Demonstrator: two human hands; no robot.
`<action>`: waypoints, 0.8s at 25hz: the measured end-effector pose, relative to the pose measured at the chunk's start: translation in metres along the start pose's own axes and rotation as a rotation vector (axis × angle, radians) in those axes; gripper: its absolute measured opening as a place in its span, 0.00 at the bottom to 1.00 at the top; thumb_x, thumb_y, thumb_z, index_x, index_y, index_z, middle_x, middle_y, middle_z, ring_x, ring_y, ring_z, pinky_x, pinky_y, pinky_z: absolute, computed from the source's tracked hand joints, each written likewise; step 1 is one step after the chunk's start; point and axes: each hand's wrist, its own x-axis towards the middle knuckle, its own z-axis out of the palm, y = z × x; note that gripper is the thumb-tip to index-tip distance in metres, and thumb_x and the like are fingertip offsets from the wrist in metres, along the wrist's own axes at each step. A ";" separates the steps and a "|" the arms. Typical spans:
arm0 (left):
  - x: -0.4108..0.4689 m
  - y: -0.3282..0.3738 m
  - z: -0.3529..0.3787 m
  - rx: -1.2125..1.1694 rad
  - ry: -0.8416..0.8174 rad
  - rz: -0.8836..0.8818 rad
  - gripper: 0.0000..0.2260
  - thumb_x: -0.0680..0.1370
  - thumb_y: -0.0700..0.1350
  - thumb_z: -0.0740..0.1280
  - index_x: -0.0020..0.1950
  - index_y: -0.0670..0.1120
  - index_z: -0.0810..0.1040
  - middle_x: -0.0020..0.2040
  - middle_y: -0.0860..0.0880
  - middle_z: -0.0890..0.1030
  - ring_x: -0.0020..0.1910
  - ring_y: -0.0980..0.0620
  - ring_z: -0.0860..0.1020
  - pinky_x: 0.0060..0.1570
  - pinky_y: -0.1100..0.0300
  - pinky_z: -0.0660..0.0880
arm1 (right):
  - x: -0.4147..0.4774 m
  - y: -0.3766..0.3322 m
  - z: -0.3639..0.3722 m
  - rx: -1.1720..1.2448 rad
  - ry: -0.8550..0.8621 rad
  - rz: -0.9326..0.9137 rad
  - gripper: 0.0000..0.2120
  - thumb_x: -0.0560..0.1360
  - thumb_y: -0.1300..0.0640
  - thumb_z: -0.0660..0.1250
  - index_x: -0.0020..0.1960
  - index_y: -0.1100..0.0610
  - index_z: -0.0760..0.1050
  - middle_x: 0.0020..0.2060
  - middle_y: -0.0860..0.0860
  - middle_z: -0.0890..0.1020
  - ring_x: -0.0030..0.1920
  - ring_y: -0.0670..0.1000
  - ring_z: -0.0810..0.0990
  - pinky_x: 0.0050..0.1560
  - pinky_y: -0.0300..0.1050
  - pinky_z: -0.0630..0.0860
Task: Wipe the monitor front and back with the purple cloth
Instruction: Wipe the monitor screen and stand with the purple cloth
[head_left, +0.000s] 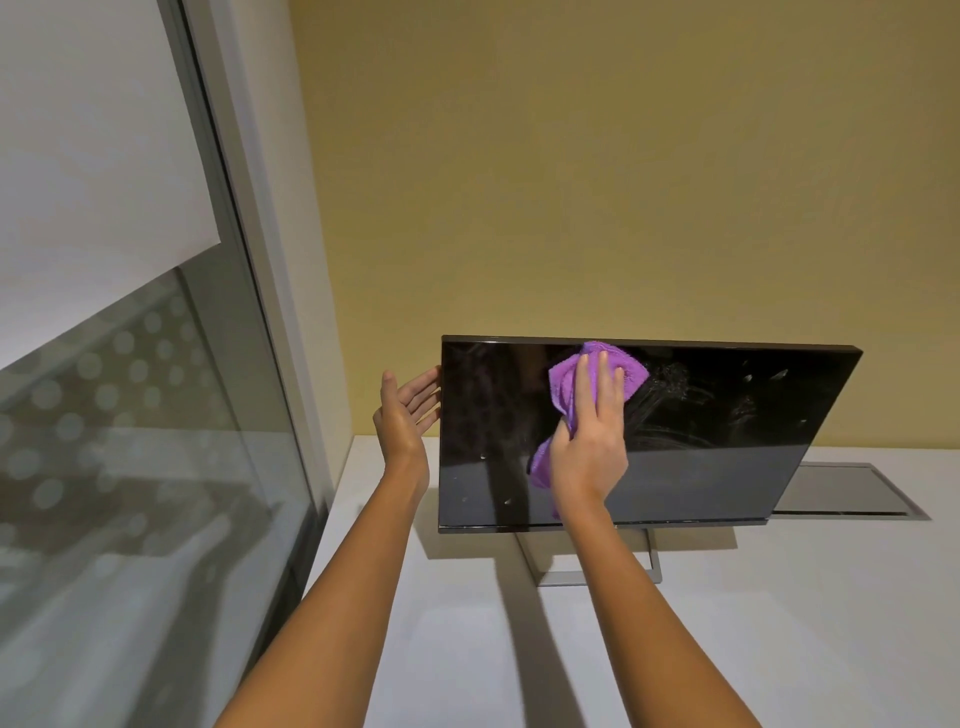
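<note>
The white desk (675, 649) stretches away from me toward its far edge. 2 things are on it. The monitor (727, 426) stands toward the far side, tilted back, carried by 1 grey open-frame stand (556, 578) whose foot lies flat on the desktop nearer to me than the screen. At the far right, just behind the monitor's right end, a grey metal hatch (852, 493) with a shiny rim sits flush in the surface.
</note>
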 end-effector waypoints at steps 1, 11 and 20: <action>-0.002 -0.001 0.002 -0.004 0.027 0.015 0.23 0.83 0.55 0.48 0.53 0.46 0.79 0.55 0.49 0.80 0.54 0.51 0.78 0.57 0.58 0.73 | -0.002 -0.009 0.002 0.012 -0.004 -0.008 0.37 0.66 0.72 0.68 0.72 0.53 0.66 0.73 0.49 0.65 0.73 0.52 0.61 0.43 0.48 0.82; -0.020 -0.009 0.020 0.044 0.197 0.171 0.17 0.83 0.51 0.52 0.54 0.48 0.79 0.54 0.52 0.80 0.55 0.53 0.78 0.57 0.62 0.73 | 0.006 0.034 -0.015 -0.067 -0.056 -0.188 0.37 0.67 0.73 0.67 0.72 0.51 0.66 0.72 0.50 0.66 0.73 0.53 0.63 0.38 0.47 0.79; -0.030 -0.033 0.037 0.250 0.275 0.296 0.16 0.83 0.52 0.53 0.66 0.54 0.74 0.62 0.56 0.76 0.64 0.56 0.72 0.61 0.61 0.70 | 0.008 0.039 -0.023 -0.139 -0.240 -0.527 0.36 0.66 0.73 0.68 0.71 0.55 0.68 0.71 0.53 0.68 0.72 0.57 0.64 0.35 0.43 0.78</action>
